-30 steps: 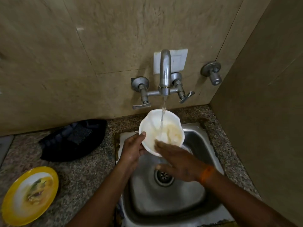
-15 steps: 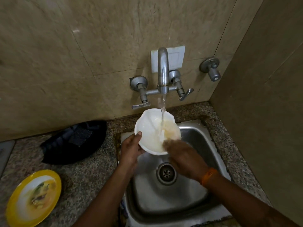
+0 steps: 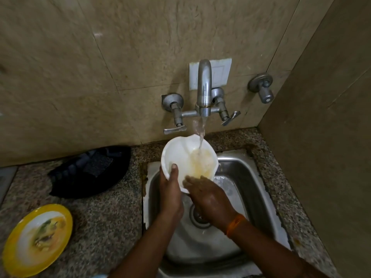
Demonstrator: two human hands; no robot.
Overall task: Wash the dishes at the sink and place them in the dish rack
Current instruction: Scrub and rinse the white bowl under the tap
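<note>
Head view, the only one supplied: a white bowl is held over the back-left part of the steel sink, directly under the tap, whose stream lands inside the bowl on a yellowish residue. The left hand grips the bowl's near-left rim, thumb laid on the inner wall and fingers hidden underneath. The right hand has its fingers reaching over the near rim into the wet interior, apparently rubbing at the residue; they are blurred, so whether they lie flat or curl on the rim cannot be told. Judgement on handling: the bowl looks rigid, thin-walled and light, probably plastic or melamine, though the material cannot be confirmed; wet and greasy, it is likely slippery, and a drop into the steel basin could chip it if it is ceramic. The rim pinch with thumb inside and fingers outside is the sound hold, best kept on the side away from the stream. Orientation: the bowl is round, so there is no long axis to speak of; its mouth faces up and tilts toward the person, the far rim higher, with a small spout-like lip at the far edge pointing toward the wall. On the counter to the left, well apart, lie a black tray and a soiled yellow plate. No dish rack is in view.
</note>
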